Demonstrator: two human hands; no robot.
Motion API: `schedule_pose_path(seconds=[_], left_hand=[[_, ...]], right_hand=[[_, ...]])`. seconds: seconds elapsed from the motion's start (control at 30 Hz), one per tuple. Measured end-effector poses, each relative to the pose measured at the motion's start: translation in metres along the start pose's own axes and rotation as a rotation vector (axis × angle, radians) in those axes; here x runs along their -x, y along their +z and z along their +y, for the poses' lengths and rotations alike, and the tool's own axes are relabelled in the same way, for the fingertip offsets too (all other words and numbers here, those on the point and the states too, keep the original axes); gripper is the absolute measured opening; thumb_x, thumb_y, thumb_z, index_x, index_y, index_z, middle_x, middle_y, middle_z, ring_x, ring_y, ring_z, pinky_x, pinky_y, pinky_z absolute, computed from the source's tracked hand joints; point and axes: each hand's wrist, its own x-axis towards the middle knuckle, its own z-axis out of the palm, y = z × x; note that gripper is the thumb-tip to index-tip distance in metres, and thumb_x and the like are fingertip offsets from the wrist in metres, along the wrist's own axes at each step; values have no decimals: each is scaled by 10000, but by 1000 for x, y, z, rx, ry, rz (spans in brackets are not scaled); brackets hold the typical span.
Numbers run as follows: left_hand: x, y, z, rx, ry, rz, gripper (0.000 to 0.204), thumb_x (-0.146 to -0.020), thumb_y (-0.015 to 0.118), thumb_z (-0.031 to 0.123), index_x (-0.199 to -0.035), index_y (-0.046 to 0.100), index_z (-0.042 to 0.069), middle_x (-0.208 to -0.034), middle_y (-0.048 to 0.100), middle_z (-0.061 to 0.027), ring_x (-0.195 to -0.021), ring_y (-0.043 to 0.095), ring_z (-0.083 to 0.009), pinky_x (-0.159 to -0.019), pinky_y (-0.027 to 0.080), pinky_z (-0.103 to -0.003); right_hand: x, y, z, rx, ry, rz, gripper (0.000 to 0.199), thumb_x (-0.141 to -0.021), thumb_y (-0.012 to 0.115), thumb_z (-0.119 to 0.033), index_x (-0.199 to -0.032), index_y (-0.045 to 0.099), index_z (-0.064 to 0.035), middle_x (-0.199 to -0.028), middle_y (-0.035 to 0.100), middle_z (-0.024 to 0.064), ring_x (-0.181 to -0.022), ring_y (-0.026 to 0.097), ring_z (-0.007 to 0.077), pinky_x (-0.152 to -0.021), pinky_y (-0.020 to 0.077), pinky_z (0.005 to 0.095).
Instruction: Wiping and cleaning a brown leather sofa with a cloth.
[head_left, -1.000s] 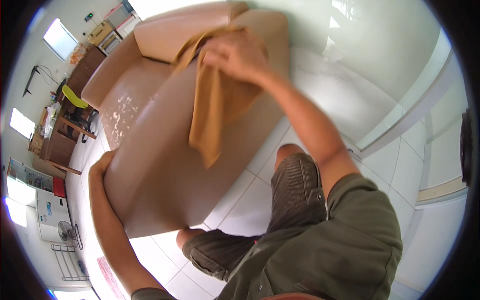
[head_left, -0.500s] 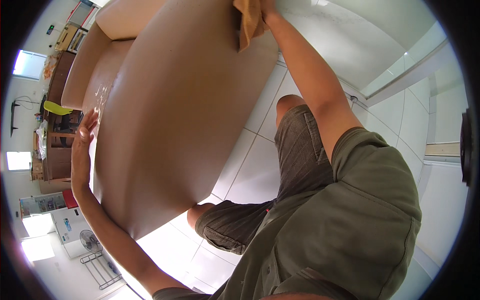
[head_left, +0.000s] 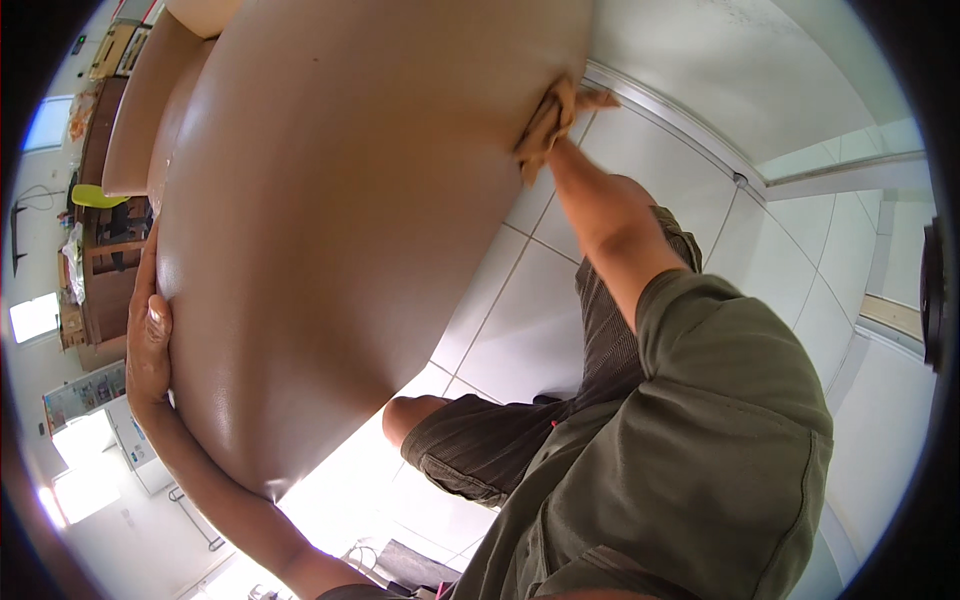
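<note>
L hand (head_left: 148,335) at 9 o'clock, flat and open against the edge of the brown sofa (head_left: 340,200), fingers together pointing up toward 12, thumb side on the leather; nothing gripped, just pressed on the surface. L forearm runs down from it to approx 7 o'clock, bent back toward the body at the lower edge. Behind the hand, far L rim: wood shelves (head_left: 105,285) w/ clutter and a yellow-green item (head_left: 92,197), bright windows near 8–9. Sofa fills the middle from 12 to 6, glossy, smooth, its lower corner tapering to approx 7. R of it, white floor tiles (head_left: 520,330) w/ a bent knee (head_left: 410,415) in dark striped shorts at 6. R arm goes straight up from the olive sleeve (head_left: 720,400) at 4 o'clock to approx 1 o'clock, elbow nearly locked. R hand mostly hidden by the tan cloth (head_left: 550,115) it's bunched around, cloth pressed to the sofa's R edge near the wall base; exact finger pose can't tell, but it's closed on the cloth.
</note>
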Motion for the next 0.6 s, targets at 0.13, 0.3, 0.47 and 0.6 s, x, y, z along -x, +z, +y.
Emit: schedule_pose_path(seconds=[0.13,0.3,0.47,0.6], left_hand=[[2,2,-2,37,-26,34,1087,-567,417,851,-1366,336,118,-1392,321,-169,-1297,273,-319,-1067,152,-469],[5,0,-2,76,0,28,1007,-663,416,790,-1362,330,72,-1383,332,-171,-1296,272,-291,-1071,152,-421],[-14,7,11,139,126,-34,909,-763,406,706,-1357,318,24,-1378,340,-168,-1291,276,-261,-1069,148,-359],[5,-1,1,42,39,-28,844,-790,422,662,-1355,332,41,-1374,347,-167,-1283,292,-261,-1061,174,-351]], right_hand=[[120,38,-24,-70,126,-24,416,-869,417,-398,-1119,550,-92,-1137,553,74,-1061,492,242,-928,372,387],[102,43,21,-153,278,-26,422,-870,391,-411,-1112,547,-102,-1105,574,61,-1026,515,228,-919,378,383],[-15,-45,68,-570,-380,-38,467,-882,265,-446,-1093,511,-110,-1144,486,-10,-1081,401,138,-967,318,318],[43,33,-44,-1709,-87,-614,360,-906,304,-371,-1057,517,-123,-1117,505,26,-1101,397,150,-977,295,267]])
